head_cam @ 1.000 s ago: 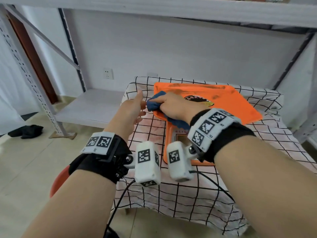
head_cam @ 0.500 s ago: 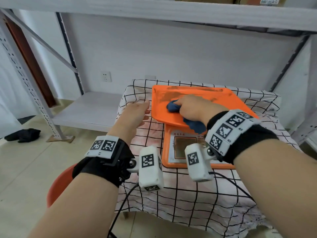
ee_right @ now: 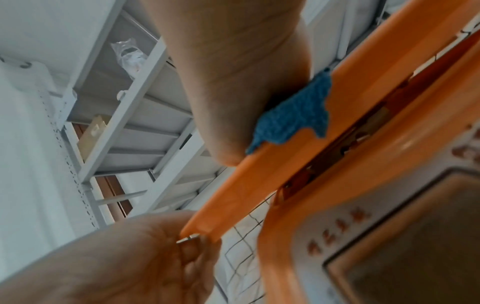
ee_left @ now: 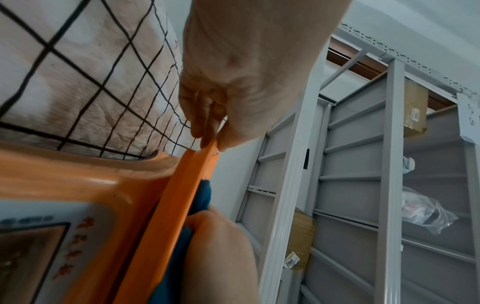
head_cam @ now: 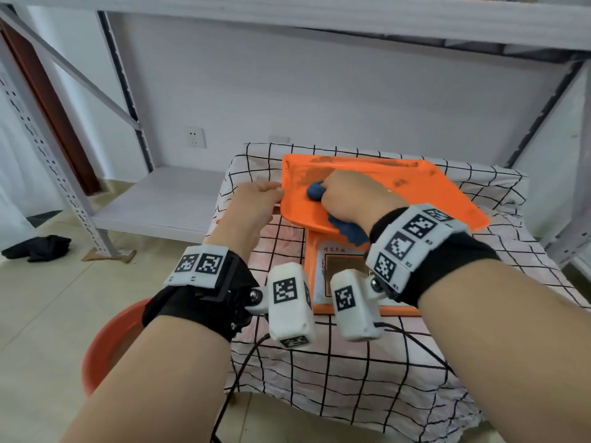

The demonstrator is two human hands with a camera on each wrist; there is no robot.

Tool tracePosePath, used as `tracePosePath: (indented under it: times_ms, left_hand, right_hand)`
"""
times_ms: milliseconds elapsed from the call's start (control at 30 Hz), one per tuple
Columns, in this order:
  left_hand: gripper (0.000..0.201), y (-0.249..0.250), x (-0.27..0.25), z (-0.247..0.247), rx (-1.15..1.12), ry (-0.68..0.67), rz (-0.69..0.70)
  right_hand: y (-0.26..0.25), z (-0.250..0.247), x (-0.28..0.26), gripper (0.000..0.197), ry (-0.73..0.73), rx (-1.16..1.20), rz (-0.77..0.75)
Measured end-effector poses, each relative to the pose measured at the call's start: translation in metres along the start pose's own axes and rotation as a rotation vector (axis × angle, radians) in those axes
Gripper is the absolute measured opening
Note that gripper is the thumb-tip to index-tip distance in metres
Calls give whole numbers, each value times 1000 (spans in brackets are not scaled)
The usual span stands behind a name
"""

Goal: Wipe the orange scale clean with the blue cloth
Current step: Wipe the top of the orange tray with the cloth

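Note:
The orange scale [head_cam: 415,190] sits on a checked tablecloth, its flat pan smeared with brown stains along the far rim. My right hand [head_cam: 348,199] grips the bunched blue cloth [head_cam: 315,190] and presses it onto the left part of the pan; more cloth [head_cam: 350,233] trails under the wrist. In the right wrist view the cloth [ee_right: 296,115] lies squeezed between palm and pan [ee_right: 259,179]. My left hand [head_cam: 256,203] pinches the pan's left edge; the left wrist view shows thumb and fingers [ee_left: 210,127] clamped on the orange rim [ee_left: 182,195].
The scale's display panel [head_cam: 339,266] faces me, partly behind the wrist cameras. The covered table [head_cam: 351,378] stands inside a grey metal rack [head_cam: 48,129] with a low shelf [head_cam: 153,203] to the left. A red stool [head_cam: 105,343] and dark cloth [head_cam: 38,247] are on the floor.
My right hand has slid the blue cloth from the pan's left front corner further onto the pan. My left hand, open beside the scale before, now pinches the pan's left edge.

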State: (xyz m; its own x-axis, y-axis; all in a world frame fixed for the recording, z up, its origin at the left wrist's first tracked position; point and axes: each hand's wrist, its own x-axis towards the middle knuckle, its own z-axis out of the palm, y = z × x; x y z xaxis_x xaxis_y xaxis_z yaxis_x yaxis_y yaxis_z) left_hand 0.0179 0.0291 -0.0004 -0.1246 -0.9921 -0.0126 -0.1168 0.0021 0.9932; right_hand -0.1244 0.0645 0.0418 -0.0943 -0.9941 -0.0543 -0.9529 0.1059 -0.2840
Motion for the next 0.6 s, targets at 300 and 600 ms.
tracePosePath:
  times_ms: [300,600]
  left_hand:
    - [22,-3,2,-9,14,-36,3]
    - [13,-3,4,-4,-31,-18,-9]
  right_hand:
    - [15,-9,-6,35,-97,141,29]
    - [-6,-10,-13,37,-161,151,-79]
